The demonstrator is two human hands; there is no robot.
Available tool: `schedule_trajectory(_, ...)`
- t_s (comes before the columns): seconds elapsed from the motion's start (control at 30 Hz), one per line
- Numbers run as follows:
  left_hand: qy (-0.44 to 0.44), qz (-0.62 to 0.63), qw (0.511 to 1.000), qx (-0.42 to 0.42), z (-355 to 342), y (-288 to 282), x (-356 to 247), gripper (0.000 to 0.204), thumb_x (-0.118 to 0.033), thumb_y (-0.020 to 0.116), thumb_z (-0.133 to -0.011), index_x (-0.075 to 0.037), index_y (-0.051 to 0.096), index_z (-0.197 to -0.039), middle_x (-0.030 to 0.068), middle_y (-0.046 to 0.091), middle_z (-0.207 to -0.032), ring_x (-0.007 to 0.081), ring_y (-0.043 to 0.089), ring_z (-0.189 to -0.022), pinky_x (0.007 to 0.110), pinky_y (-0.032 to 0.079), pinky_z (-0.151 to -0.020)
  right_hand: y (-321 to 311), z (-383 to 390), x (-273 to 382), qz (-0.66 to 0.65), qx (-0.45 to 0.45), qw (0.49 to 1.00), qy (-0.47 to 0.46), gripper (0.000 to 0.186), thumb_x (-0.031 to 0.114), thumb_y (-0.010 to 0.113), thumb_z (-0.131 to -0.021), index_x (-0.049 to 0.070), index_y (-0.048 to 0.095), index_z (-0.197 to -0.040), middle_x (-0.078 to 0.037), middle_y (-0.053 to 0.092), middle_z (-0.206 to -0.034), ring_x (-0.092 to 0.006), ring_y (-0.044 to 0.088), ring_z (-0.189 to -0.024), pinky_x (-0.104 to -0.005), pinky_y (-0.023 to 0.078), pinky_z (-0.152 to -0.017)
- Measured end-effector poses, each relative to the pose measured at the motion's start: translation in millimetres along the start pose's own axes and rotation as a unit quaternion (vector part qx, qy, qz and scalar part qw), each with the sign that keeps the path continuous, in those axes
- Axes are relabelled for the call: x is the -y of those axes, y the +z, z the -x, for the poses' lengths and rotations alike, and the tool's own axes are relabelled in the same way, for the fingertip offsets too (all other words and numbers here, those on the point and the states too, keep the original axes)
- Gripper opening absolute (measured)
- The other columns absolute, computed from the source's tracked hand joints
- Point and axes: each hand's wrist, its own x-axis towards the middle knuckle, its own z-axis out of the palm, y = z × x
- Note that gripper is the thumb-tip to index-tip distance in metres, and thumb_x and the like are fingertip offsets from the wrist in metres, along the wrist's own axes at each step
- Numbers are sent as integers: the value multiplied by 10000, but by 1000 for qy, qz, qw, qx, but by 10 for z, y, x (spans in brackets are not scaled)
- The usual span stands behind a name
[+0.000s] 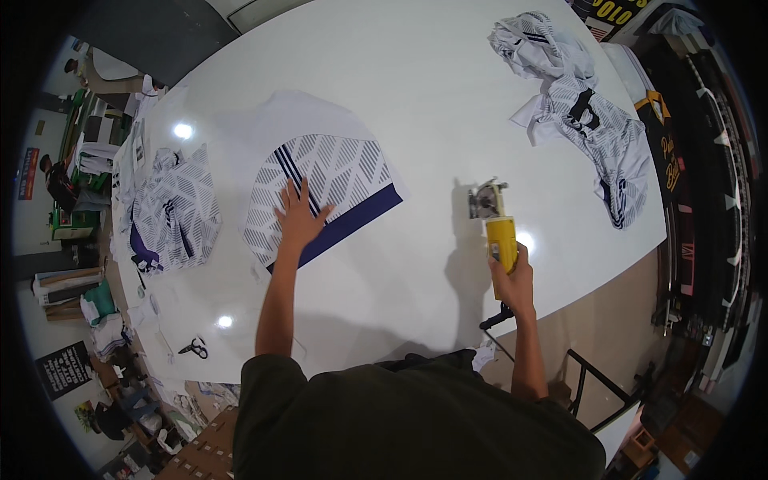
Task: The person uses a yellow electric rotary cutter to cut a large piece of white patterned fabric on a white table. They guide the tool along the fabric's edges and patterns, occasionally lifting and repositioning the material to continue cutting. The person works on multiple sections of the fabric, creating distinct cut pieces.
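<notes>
My left hand [302,218] lies flat with spread fingers on a cut fabric panel [340,172]. The panel is white with grey slanted stripes, dark narrow bands and a navy strip along its near edge. Under and beyond it shows a plain white sheet [300,112]. My right hand [514,280] is wrapped round the yellow body of an electric rotary fabric cutter [502,236]. The cutter's metal head [486,200] points away from me, and a dark cord runs from its near end. It is to the right of the panel, apart from it.
Crumpled patterned fabric [596,120] lies at the table's far right, with another patterned pile [172,208] at the left. Black-handled scissors [194,347] rest near the left front of the white table [384,264]. A black metal frame [596,384] stands beyond the right front edge.
</notes>
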Motion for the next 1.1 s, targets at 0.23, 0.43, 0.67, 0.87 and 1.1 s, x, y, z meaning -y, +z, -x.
schedule_trajectory(0.23,-55,50,996,47,902,53,290,1253,-782,744,-744,-181,157,-1674,293,-36,-1706,551,-72,-1551,838,59,-1104,169,221,243,244,118,949,-161,656,256,715,-898,-43,428,-1406,-308,669,-1176,-490,689,-966,-518,568,-848)
schedule_trajectory(0.43,-51,61,996,35,1144,195,590,1294,-798,774,-685,-227,165,-1675,242,-38,-1724,528,-96,-1559,840,43,-1102,457,427,320,321,206,913,-144,674,259,709,-911,-62,388,-1409,-316,612,-1238,-479,682,-986,-519,571,-839)
schedule_trajectory(0.67,-62,84,994,29,1158,230,604,1297,-792,789,-660,-240,192,-1671,208,-24,-1735,491,-107,-1571,820,-19,-1119,812,410,479,282,159,934,-148,654,257,689,-932,-53,362,-1405,-334,646,-1126,-516,675,-934,-551,563,-794)
schedule_trajectory(0.87,-63,94,993,22,1172,239,602,1295,-765,812,-654,-248,199,-1671,194,1,-1739,483,-105,-1574,819,-30,-1120,910,423,535,273,142,940,-149,602,253,683,-939,-43,376,-1363,-346,653,-1083,-537,667,-919,-569,556,-759)
schedule_trajectory(1.1,-64,111,992,15,1182,208,591,1274,-725,834,-657,-256,217,-1668,185,16,-1741,482,-97,-1576,812,-37,-1127,1064,315,654,269,138,939,-160,554,245,678,-935,-45,376,-1298,-361,632,-1102,-550,656,-927,-578,548,-771)
